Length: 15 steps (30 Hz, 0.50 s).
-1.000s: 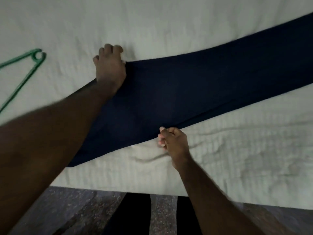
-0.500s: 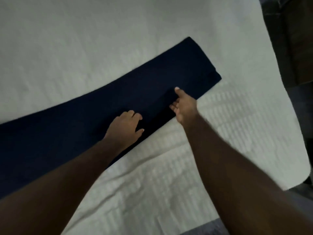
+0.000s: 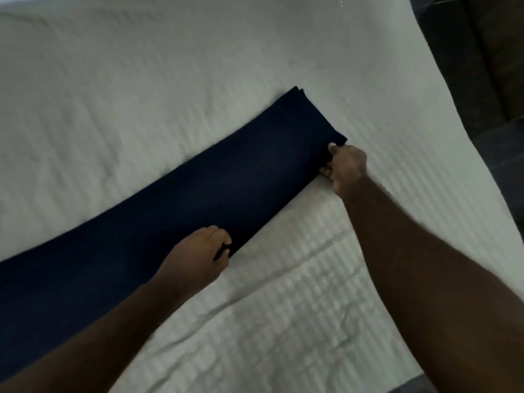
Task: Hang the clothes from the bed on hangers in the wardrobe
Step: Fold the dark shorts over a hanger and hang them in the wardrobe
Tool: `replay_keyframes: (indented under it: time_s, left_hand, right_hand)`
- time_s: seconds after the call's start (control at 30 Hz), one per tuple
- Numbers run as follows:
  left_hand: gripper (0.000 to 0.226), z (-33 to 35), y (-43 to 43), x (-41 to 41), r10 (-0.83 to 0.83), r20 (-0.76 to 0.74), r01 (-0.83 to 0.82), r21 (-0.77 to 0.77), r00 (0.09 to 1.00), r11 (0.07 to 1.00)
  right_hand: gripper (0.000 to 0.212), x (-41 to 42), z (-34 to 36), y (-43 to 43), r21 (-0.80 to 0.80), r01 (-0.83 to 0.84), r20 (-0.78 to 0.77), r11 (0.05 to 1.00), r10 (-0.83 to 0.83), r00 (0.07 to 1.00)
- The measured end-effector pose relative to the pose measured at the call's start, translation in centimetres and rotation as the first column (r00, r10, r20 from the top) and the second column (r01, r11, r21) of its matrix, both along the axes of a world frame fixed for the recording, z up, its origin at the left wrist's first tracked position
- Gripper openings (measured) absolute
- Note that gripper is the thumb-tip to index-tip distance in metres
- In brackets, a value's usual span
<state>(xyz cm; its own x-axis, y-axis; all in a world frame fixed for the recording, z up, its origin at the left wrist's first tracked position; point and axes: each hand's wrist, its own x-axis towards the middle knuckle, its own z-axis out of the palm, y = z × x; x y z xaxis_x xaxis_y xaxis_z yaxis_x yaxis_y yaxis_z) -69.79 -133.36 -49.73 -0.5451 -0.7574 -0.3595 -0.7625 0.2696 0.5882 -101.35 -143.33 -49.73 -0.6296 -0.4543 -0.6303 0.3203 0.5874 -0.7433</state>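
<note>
Fingers of our right hand (image 3: 344,168) pinch the end of the long dark-navy folded cloth garment (image 3: 226,188); our left hand (image 3: 198,258) grips its near edge. It lies on the white ribbed bedspread (image 3: 283,321), so we judge hanging not yet begun.

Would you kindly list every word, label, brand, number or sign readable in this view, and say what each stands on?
None: no text can be read anywhere in this view.
The navy garment shows no visible label, tag or print.
The white bedspread bears only a woven ribbed pattern, no lettering.
</note>
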Motion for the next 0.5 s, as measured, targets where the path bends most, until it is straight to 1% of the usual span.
replay_keyframes:
  time_s: [0.07,0.1,0.13,0.17,0.2,0.23,0.27,0.3,0.33,0.37,0.43,0.47,0.5]
  left_hand:
    - [0.026,-0.8,-0.2,-0.7,-0.026,0.017,0.025,0.022,1.000,0.999]
    - [0.027,-1.0,-0.3,-1.0,-0.017,0.011,0.017,0.010,1.000,1.000]
    - [0.025,-1.3,-0.3,-1.2,-0.001,0.002,0.001,-0.004,1.000,1.000]
    - [0.024,-1.5,-0.3,-1.3,0.016,-0.005,-0.016,-0.011,1.000,1.000]
    - [0.024,-1.6,-0.3,-1.4,0.021,-0.003,-0.021,-0.003,1.000,1.000]
    - [0.025,-1.7,-0.2,-1.4,0.018,-0.004,-0.018,0.012,1.000,1.000]
    - [0.026,-1.7,-0.1,-1.3,0.014,-0.004,-0.013,0.038,1.000,0.999]
    - [0.026,-1.8,-0.2,-1.4,0.022,0.000,-0.021,0.077,1.000,0.997]
    - [0.026,-1.7,-0.4,-1.4,0.039,0.012,-0.041,0.128,0.999,0.991]
    - [0.025,-1.6,-0.7,-1.6,0.060,0.023,-0.063,0.183,0.998,0.981]
    - [0.022,-0.9,-1.5,-2.0,0.124,0.032,-0.128,0.294,0.992,0.947]
    - [0.024,-0.2,-2.0,-2.3,0.191,0.022,-0.186,0.364,0.981,0.913]
    - [0.027,0.9,-2.4,-2.2,0.302,-0.010,-0.266,0.443,0.953,0.856]
  right_hand:
    - [0.012,-0.2,-0.5,-0.1,0.031,-0.009,-0.068,0.999,0.012,0.998]
    - [0.018,-0.2,-0.4,-0.3,0.048,-0.027,-0.170,0.998,0.035,0.985]
    - [0.024,-0.4,-0.5,-0.5,0.088,-0.070,-0.317,0.994,0.094,0.944]
    - [0.033,-0.5,-0.5,-0.6,0.154,-0.127,-0.449,0.980,0.184,0.875]
    - [0.045,-0.9,-0.7,-0.6,0.225,-0.177,-0.524,0.958,0.272,0.807]
    - [0.056,-1.3,-0.7,-0.6,0.282,-0.217,-0.536,0.934,0.342,0.772]
    - [0.062,-1.7,-0.6,-0.8,0.319,-0.250,-0.509,0.914,0.388,0.769]
    - [0.063,-2.1,-0.4,-1.1,0.341,-0.285,-0.470,0.896,0.425,0.774]
    - [0.059,-2.5,-0.2,-1.5,0.344,-0.327,-0.414,0.880,0.455,0.788]
    - [0.050,-2.8,0.1,-1.8,0.325,-0.371,-0.351,0.870,0.475,0.807]
    - [0.030,-2.5,1.9,-2.3,0.229,-0.401,-0.278,0.887,0.454,0.846]
    - [0.029,-2.0,2.9,-2.5,0.167,-0.404,-0.284,0.899,0.436,0.854]
    - [0.028,-0.6,4.0,-2.6,0.097,-0.441,-0.327,0.892,0.447,0.833]
